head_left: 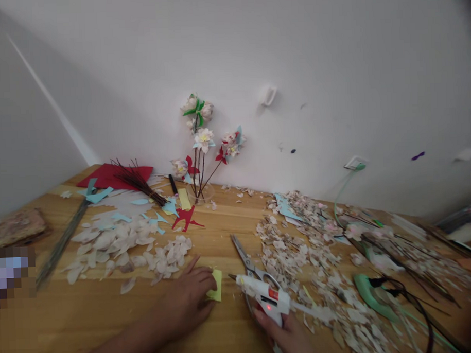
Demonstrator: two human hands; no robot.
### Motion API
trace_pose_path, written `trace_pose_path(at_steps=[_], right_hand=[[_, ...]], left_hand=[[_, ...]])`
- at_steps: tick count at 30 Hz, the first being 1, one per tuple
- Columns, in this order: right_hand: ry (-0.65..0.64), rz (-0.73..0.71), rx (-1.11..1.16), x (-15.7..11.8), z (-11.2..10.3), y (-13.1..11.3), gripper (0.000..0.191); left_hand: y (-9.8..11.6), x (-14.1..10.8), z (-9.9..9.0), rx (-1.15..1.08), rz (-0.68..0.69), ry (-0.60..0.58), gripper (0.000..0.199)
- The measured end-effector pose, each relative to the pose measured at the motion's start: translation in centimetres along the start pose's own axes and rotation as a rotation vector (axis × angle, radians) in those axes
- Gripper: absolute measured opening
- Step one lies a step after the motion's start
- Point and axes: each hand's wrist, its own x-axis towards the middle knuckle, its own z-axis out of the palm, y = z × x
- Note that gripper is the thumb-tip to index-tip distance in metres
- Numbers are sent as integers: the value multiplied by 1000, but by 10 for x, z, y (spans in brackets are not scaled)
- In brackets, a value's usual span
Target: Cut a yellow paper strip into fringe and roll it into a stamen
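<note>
My left hand point(191, 296) is low over the wooden table, its fingers bent around a small yellow paper piece point(217, 285) that shows past the fingertips. My right hand point(281, 332) grips a white hot glue gun point(258, 291) by the handle, its dark nozzle aimed left toward the yellow paper. A red light glows on the glue gun's body. Partly beneath it lies a pair of scissors point(244, 254), blades pointing away from me. White petals point(172, 257) are heaped just beyond my left hand.
Handmade flowers point(203, 139) on twigs stand against the wall. Red paper point(104, 177), a twig bundle point(141, 184) and red paper scrap point(186, 218) lie at the back left. Dried petals point(288, 241) cover the right side, near a green power strip point(373, 298) with cables.
</note>
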Motion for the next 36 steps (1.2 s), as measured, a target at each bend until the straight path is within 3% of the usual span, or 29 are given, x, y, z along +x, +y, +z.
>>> trace_pose_path(at_steps=[10,16,21,25,36], right_hand=[[3,64,34,1,0,2,40],[130,152,423,3,16,-10,46],[72,200,619,5,32,-10,42],[120,168,606,10,33,-6,47],[289,95,455,29,5,5,46]], left_hand=[[-3,-2,4,-16,-38,13,24],[-4,-1,4,-22,-40,15,20],[-6,-2,5,-15,-26,45,22],[-8,-3,4,-16,14,49,20],[-8,-3,4,21,79,68,20]])
